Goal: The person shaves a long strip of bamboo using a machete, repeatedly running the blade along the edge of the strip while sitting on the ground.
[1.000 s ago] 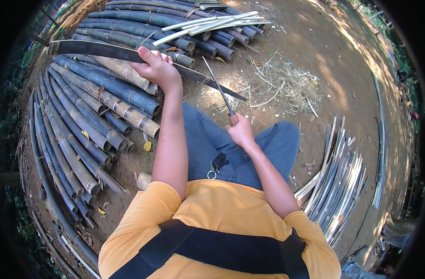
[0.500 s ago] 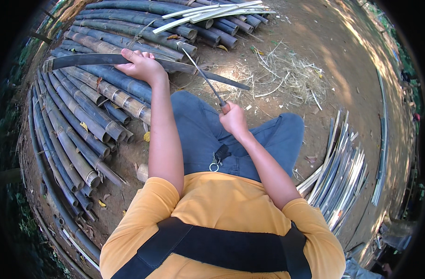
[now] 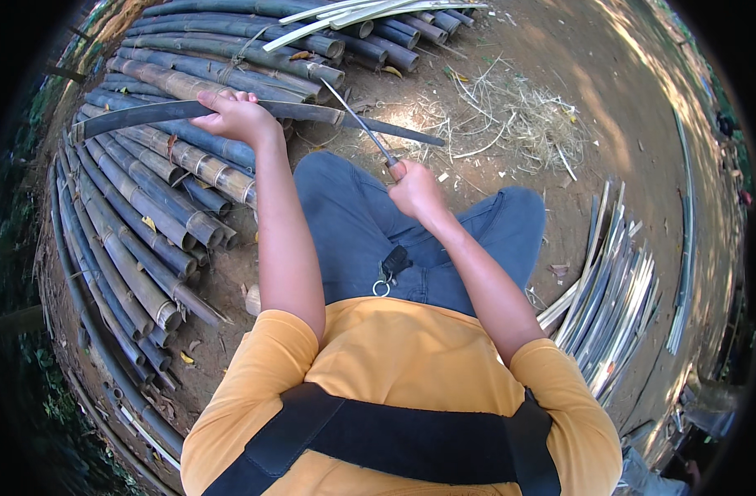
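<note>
My left hand (image 3: 241, 120) is closed around a long dark split bamboo strip (image 3: 150, 116), which runs from far left across to a narrow tip right of the knife. In my right hand (image 3: 419, 192) is a knife (image 3: 362, 125), gripped by its short wooden handle. The thin blade slants up and to the left, crossing the strip to the right of my left hand. Whether the blade's edge bites into the strip or only lies against it, I cannot tell. Both hands are raised in front of my bent legs (image 3: 345, 223).
Thick bamboo poles (image 3: 146, 223) are stacked on the left and far side. Pale split strips (image 3: 345, 16) lie on the far stack. Shavings (image 3: 527, 124) litter the dirt ahead. A bundle of thin strips (image 3: 601, 289) lies on my right, with long poles (image 3: 685, 248) beyond.
My left hand and the bamboo strip appear slightly farther left, and the knife hand a little higher. The whole view has shifted a little too. Both grips stay the same.
</note>
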A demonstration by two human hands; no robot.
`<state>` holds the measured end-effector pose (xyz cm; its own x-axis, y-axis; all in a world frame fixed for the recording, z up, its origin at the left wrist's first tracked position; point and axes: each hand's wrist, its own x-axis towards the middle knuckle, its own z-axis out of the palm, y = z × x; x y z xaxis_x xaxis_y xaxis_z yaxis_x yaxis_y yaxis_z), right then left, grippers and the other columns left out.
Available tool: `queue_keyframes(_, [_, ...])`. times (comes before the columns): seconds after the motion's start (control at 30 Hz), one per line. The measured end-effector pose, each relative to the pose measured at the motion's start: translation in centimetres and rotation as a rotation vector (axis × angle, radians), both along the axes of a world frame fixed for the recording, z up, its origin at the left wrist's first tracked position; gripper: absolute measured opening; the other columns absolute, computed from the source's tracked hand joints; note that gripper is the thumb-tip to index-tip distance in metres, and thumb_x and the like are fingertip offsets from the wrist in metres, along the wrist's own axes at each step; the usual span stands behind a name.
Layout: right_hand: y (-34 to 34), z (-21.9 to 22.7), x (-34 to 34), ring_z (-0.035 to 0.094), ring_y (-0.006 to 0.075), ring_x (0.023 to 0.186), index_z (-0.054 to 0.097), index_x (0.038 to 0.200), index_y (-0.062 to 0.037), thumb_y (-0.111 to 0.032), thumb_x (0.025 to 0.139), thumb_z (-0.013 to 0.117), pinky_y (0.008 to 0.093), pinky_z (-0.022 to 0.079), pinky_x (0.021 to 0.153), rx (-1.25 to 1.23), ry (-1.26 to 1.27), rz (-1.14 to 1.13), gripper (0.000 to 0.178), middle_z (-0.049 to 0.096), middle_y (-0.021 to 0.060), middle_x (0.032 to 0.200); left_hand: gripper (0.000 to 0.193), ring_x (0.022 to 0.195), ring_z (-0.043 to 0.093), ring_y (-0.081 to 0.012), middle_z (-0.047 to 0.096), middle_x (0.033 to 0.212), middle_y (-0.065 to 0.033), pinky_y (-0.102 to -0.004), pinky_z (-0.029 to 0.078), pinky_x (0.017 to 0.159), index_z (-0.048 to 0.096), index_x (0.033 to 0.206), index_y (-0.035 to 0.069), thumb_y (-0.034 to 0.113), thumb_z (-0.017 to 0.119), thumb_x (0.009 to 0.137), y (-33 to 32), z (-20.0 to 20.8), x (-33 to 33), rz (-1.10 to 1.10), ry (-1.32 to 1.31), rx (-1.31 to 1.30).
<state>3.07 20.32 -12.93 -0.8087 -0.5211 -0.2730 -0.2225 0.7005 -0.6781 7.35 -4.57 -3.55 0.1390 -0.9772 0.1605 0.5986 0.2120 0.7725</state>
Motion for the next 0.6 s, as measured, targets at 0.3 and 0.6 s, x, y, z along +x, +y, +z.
queue_keyframes(0.3, [0.8, 0.6, -0.3, 0.067, 0.0434, 0.095, 0.067, 0.099, -0.0052, -0.022, 0.096, 0.053, 0.0509, 0.051, 0.081, 0.074, 0.007, 0.059, 0.022, 0.069, 0.0251, 0.097, 0.038, 0.053, 0.035, -0.0098, 0.039, 0.072, -0.0019, -0.0269, 0.032, 0.043, 0.029, 0.119, 0.006, 0.038, 0.045, 0.107, 0.1, 0.1, -0.2, -0.012, -0.005, -0.027])
queue_keyframes(0.6, [1.8, -0.2, -1.1, 0.066, 0.0442, 0.097, 0.068, 0.103, -0.0065, -0.022, 0.096, 0.054, 0.0518, 0.051, 0.083, 0.089, 0.007, 0.018, 0.022, 0.069, 0.0253, 0.100, 0.051, 0.052, 0.033, -0.0094, 0.037, 0.070, -0.0007, -0.0269, 0.031, 0.043, 0.023, 0.138, 0.006, 0.039, 0.044, 0.107, -0.2, -0.2, -0.5, -0.048, -0.022, -0.043])
